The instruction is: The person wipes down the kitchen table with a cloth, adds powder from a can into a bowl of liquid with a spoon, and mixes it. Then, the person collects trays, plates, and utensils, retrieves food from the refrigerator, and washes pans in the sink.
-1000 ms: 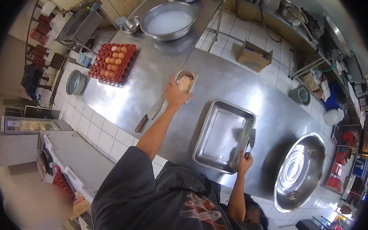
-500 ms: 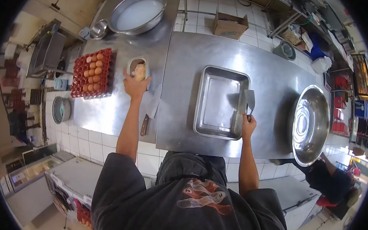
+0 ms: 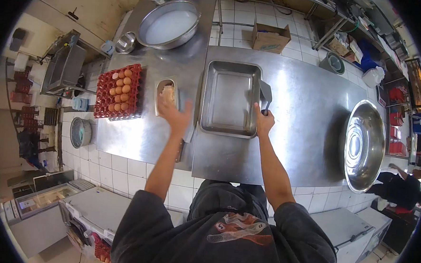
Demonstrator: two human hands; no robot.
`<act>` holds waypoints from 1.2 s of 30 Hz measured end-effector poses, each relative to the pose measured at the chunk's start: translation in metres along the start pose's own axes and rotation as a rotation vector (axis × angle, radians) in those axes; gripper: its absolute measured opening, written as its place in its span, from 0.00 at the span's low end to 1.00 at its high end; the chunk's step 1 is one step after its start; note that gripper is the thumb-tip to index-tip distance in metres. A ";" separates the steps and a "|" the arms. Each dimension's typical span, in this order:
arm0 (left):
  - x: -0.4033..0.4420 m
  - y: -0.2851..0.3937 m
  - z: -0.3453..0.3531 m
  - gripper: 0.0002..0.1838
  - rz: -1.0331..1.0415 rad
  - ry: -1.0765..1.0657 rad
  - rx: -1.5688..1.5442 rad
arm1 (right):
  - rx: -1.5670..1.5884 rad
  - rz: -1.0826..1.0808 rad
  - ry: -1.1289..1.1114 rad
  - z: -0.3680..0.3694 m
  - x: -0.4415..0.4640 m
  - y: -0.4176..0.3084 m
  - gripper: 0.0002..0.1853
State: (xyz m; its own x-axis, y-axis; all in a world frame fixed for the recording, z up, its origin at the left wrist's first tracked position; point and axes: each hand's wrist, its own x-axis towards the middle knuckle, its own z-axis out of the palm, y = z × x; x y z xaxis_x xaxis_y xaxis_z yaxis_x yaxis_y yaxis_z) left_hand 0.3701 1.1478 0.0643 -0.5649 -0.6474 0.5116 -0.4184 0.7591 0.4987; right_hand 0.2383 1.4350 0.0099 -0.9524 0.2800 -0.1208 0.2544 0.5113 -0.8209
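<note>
My left hand (image 3: 174, 117) is open with fingers spread, over the near end of a small metal tin (image 3: 167, 80). A pale yellowish block (image 3: 170, 95) lies in the tin, partly hidden by the hand. My right hand (image 3: 265, 121) is closed round the handle of a spatula with a wide flat metal blade (image 3: 266, 90), held at the right rim of a deep rectangular baking pan (image 3: 229, 131). The pan shows no contents. A knife (image 3: 189, 133) lies beside my left wrist, its handle partly covered by my forearm.
Brown eggs sit in stacked red trays (image 3: 139, 92) at left. Behind them are a small metal bowl (image 3: 126, 43) and a large basin (image 3: 195, 31) of whitish liquid. A big steel bowl (image 3: 351, 143) stands at the table's right edge. Another person (image 3: 398, 190) is at far right.
The baking pan has moved left across the table, close to the seam, with my right hand and the spatula at its rim. My left hand has shifted back towards the tin's near end.
</note>
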 end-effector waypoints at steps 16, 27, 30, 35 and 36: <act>-0.084 0.034 0.062 0.23 0.519 -0.421 0.006 | -0.182 -0.183 0.089 -0.167 -0.118 0.106 0.15; -0.057 0.054 0.077 0.31 0.476 -0.483 0.120 | -0.196 -0.209 0.211 -0.212 -0.173 0.167 0.16; -0.051 0.065 0.064 0.31 0.520 -0.490 0.057 | -0.031 -0.091 0.261 -0.226 -0.185 0.163 0.16; -0.063 0.088 0.039 0.28 0.545 -0.349 -0.341 | -0.005 0.086 0.487 -0.278 -0.236 0.178 0.17; -0.075 0.084 0.040 0.26 0.558 -0.346 -0.400 | 0.026 0.141 0.548 -0.289 -0.256 0.179 0.16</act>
State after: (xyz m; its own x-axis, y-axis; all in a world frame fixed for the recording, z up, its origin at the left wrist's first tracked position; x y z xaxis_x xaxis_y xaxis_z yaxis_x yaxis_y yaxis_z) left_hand 0.3493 1.2627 0.0397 -0.8347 -0.0678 0.5465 0.2458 0.8421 0.4800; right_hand 0.5759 1.6901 0.0551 -0.6817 0.7282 0.0714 0.3615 0.4201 -0.8324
